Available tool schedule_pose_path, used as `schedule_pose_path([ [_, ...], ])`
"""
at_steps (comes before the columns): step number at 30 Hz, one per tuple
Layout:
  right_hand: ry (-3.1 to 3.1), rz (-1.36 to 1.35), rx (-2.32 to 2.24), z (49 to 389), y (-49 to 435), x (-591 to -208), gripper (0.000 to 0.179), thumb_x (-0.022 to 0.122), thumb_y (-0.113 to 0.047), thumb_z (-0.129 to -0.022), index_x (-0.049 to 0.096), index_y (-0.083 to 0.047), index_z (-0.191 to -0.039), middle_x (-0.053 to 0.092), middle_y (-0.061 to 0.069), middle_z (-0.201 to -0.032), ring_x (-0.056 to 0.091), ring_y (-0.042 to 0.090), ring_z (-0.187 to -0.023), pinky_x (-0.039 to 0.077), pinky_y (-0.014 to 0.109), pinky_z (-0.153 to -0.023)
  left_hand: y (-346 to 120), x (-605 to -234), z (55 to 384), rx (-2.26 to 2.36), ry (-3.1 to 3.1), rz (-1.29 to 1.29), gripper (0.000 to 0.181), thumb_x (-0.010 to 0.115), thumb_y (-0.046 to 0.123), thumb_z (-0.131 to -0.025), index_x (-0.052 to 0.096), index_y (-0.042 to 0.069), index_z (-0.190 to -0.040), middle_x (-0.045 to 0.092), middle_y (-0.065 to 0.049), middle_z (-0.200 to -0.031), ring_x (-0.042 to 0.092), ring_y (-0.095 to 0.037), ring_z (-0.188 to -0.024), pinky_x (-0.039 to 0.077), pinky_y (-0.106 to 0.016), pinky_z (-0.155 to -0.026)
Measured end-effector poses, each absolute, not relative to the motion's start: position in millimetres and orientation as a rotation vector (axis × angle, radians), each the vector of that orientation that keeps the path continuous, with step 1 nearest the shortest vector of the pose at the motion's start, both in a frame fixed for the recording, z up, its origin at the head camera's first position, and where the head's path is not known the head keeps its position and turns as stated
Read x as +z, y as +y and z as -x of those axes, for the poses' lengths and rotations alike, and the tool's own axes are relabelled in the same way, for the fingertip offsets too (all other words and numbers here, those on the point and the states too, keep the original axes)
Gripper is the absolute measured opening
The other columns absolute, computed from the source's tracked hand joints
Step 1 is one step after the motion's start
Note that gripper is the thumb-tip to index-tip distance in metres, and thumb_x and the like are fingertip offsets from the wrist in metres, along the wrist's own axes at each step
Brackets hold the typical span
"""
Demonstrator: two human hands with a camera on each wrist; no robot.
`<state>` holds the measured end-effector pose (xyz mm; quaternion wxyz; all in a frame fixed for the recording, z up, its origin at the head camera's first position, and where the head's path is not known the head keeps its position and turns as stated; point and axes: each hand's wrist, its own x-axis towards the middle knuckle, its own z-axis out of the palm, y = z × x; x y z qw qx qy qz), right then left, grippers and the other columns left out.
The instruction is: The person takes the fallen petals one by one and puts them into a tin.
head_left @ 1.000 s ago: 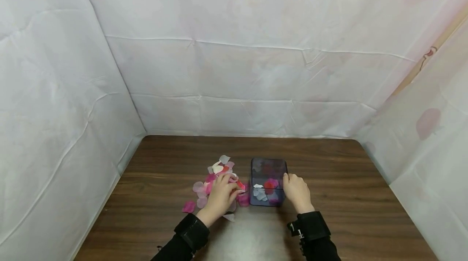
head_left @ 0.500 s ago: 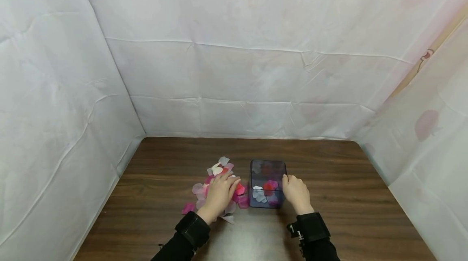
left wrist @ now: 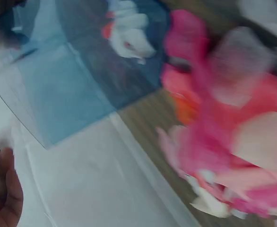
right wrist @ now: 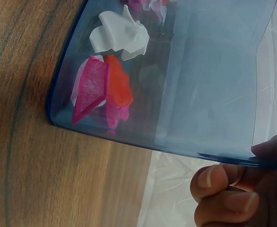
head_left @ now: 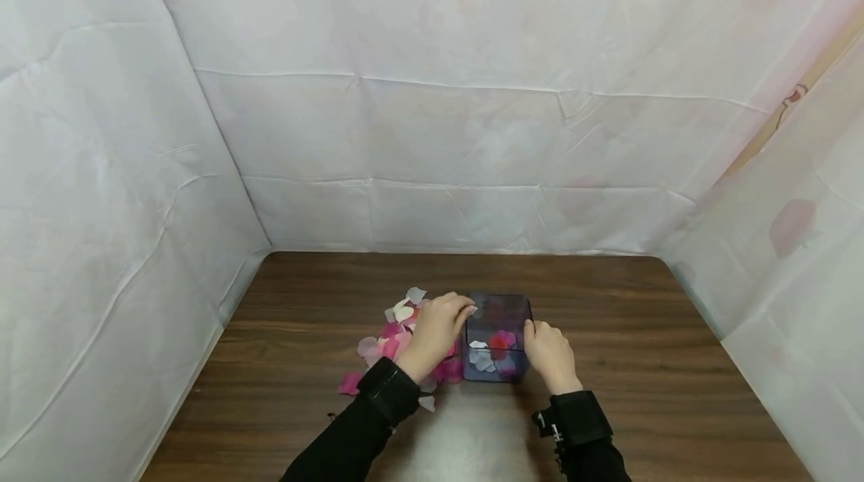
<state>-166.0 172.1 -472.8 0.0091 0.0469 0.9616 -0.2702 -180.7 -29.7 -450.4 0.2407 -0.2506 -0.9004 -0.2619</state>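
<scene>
Lower centre, head view: I have the left hand [head_left: 435, 332] pinching a pale petal [head_left: 473, 310] at its fingertips, by the upper-left edge of the bluish box [head_left: 476, 375]. Right hand [head_left: 550, 353]: fingers clamped on box's right rim. Petal heap [head_left: 390, 345] left.

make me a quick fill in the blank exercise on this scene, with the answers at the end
1. In the head view, the right hand holds the box by its ____ side.
2. The loose heap of petals lies to the ____ of the box in the head view.
3. White, orange and magenta petals lie ____ the box.
4. Both sleeves are ____.

Missing words: right; left; inside; black.
</scene>
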Motion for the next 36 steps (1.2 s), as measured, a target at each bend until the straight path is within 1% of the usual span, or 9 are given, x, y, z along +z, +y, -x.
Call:
schedule_pose_path([
  [4,3.003,-0.157,-0.835,167.0,172.5,-472.5,0.043,0.033,-0.024,-0.1,0.042,-0.008,-0.062,0.04,0.005,-0.057,0.046,0.02,-0.055,0.034,0.032,-0.052,-12.1,-447.6,183.3,-0.688,-2.542,0.789,0.012,0.063,0.018,-0.089,0.072,0.011,-0.093,0.071,0.0,-0.084,0.067,-0.011,-0.075,0.052,-0.023,-0.065],
  [9,2.981,-0.165,-0.833,166.7,172.5,-473.0,0.042,0.032,-0.024,-0.1,0.048,-0.006,-0.066,0.04,0.005,-0.059,0.045,0.02,-0.056,0.035,0.032,-0.053,0.5,-454.6,184.4,-0.406,-2.676,0.983,0.024,0.062,0.012,-0.09,0.067,0.017,-0.113,0.073,0.004,-0.092,0.066,-0.008,-0.076,0.052,-0.023,-0.075],
  [13,2.971,-0.156,-0.837,166.6,172.5,-472.8,0.044,0.032,-0.024,-0.1,0.061,0.004,-0.084,0.04,0.005,-0.06,0.046,0.019,-0.058,0.035,0.032,-0.052,0.9,-457.4,182.5,-0.219,-2.727,1.139,0.043,0.063,0.013,-0.089,0.056,0.021,-0.13,0.068,0.001,-0.116,0.063,-0.012,-0.105,0.047,-0.029,-0.095],
  [15,2.971,-0.159,-0.843,166.6,172.4,-472.3,0.043,0.032,-0.024,-0.1,0.062,0.005,-0.091,0.041,0.005,-0.06,0.046,0.02,-0.057,0.035,0.032,-0.051,-1.9,-457.3,180.6,-0.255,-2.709,1.15,0.046,0.061,0.013,-0.091,0.052,0.022,-0.134,0.059,-0.004,-0.13,0.052,-0.019,-0.125,0.042,-0.034,-0.103],
  [18,2.97,-0.169,-0.859,166.8,171.4,-472.3,0.043,0.032,-0.024,-0.1,0.057,0.0,-0.076,0.038,0.004,-0.058,0.041,0.017,-0.052,0.031,0.029,-0.048,-8.9,-458.3,178.2,-0.369,-2.637,1.065,0.043,0.056,0.014,-0.094,0.049,0.022,-0.136,0.049,-0.008,-0.141,0.04,-0.028,-0.135,0.038,-0.041,-0.107],
  [22,2.982,-0.172,-0.868,165.8,170.8,-472.7,0.043,0.032,-0.024,-0.101,0.041,-0.009,-0.062,0.034,0.002,-0.055,0.035,0.016,-0.049,0.028,0.028,-0.047,-26.2,-464.5,175.1,-0.485,-2.544,0.81,0.036,0.054,0.018,-0.095,0.053,0.021,-0.13,0.053,-0.009,-0.132,0.047,-0.028,-0.126,0.042,-0.045,-0.1],
  [27,2.99,-0.158,-0.854,164.2,172.1,-473.1,0.042,0.032,-0.024,-0.101,0.043,-0.007,-0.064,0.034,0.003,-0.057,0.038,0.017,-0.052,0.029,0.029,-0.049,-60.0,-485.0,167.3,-0.452,-2.592,0.651,0.016,0.065,0.02,-0.087,0.067,0.014,-0.102,0.065,-0.003,-0.094,0.061,-0.02,-0.09,0.049,-0.036,-0.076],
  [33,2.997,-0.158,-0.858,164.9,172.9,-473.7,0.042,0.032,-0.024,-0.101,0.043,-0.007,-0.064,0.034,0.002,-0.056,0.037,0.016,-0.051,0.029,0.028,-0.05,-90.1,-516.2,151.1,-0.379,-2.867,0.658,0.038,0.075,0.029,-0.078,0.067,0.01,-0.111,0.065,-0.01,-0.103,0.064,-0.027,-0.091,0.053,-0.04,-0.074],
  [36,2.995,-0.157,-0.875,164.9,173.5,-474.2,0.043,0.032,-0.025,-0.101,0.04,-0.008,-0.062,0.033,0.002,-0.056,0.035,0.016,-0.05,0.028,0.028,-0.049,-93.8,-529.5,147.4,-0.39,-2.861,0.643,0.027,0.075,0.021,-0.078,0.07,0.011,-0.103,0.069,-0.007,-0.094,0.066,-0.023,-0.082,0.053,-0.035,-0.067],
])
